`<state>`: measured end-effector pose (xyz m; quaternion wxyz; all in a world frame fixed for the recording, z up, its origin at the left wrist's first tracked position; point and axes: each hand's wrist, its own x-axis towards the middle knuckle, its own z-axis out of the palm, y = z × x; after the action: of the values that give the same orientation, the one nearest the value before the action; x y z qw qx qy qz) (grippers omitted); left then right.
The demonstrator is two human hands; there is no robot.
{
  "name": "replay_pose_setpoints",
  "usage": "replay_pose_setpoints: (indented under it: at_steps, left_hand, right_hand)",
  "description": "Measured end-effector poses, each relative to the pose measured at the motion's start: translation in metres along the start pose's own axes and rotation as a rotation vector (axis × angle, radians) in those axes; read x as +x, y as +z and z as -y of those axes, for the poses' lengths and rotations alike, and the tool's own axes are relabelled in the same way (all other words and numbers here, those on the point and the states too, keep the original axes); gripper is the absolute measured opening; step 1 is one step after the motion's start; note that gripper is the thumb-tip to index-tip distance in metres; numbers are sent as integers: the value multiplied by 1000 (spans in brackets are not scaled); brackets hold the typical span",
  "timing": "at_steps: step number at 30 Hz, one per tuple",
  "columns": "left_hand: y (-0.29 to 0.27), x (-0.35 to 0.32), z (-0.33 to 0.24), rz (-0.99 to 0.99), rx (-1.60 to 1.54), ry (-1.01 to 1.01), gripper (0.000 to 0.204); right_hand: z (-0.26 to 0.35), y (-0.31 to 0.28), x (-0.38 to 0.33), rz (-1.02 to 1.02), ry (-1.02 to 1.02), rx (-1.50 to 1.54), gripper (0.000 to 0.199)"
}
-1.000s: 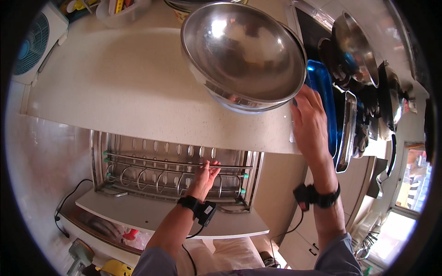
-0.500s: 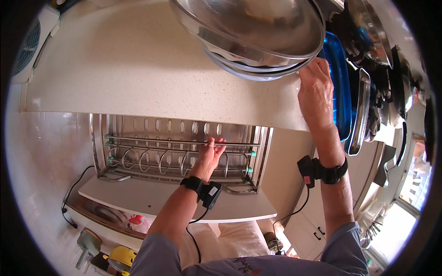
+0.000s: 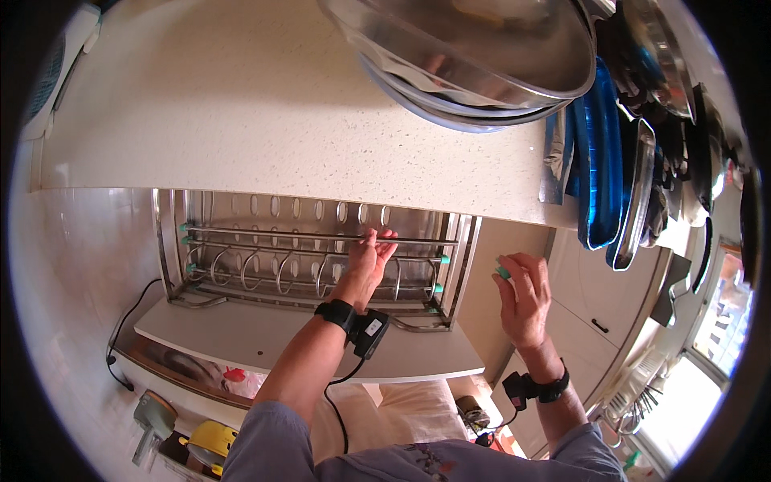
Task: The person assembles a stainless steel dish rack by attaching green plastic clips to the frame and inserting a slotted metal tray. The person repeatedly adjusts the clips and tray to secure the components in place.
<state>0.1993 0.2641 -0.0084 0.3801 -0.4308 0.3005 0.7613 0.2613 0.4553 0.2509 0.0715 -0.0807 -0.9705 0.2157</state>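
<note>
A metal rack [image 3: 241, 255] with curved wire dividers stands upright on the white board in front of me. My left hand [image 3: 369, 261] has its fingers around the rack's top rail [image 3: 289, 234], right of the middle. Small green end pieces [image 3: 445, 259] sit at several rail ends; the top rail's right end shows bare metal. Off to the right of the rack, my right hand [image 3: 527, 301] is raised in the air. Its thumb and fingers pinch a small green cap [image 3: 503, 272], coloured like the pieces on the rack.
Stacked metal bowls [image 3: 482, 56] rest on the speckled counter [image 3: 241, 120] above the rack. Blue trays [image 3: 598, 161] stand on edge at the counter's right. Beneath the rack lies a white board [image 3: 305, 341], with an open drawer [image 3: 185, 369] under its left part.
My right hand has come down from beside the bowls at the counter's edge toward the rack's right side, and the green cap now shows in it. My left hand stays on the rail.
</note>
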Motion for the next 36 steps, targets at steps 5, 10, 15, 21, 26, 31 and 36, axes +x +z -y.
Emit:
replay_pose_setpoints:
  at_steps: [5, 10, 15, 21, 26, 31, 36]
  left_hand:
    - [5, -6, -2, 86, -8, 58, 23]
    - [-5, 4, -4, 128, -12, 77, 21]
    - [2, 10, -2, 134, -60, 121, 15]
    - [-5, 23, 1, 92, -5, 95, 25]
    - [-13, 31, 1, 60, 43, 96, 26]
    - [-12, 26, 10, 47, 74, 100, 23]
    - [-12, 27, 8, 15, 39, 88, 21]
  right_hand:
    - [-49, 37, -49, 57, 300, 123, 21]
    - [-68, 56, -59, 104, 406, 223, 19]
    - [-75, 61, -74, 146, 407, 247, 20]
    - [-79, 69, -85, 166, 424, 257, 20]
    - [-90, 93, -83, 159, 593, 388, 18]
    - [-132, 141, -84, 84, 920, 736, 13]
    - [-149, 180, -62, 34, 1197, 1018, 11]
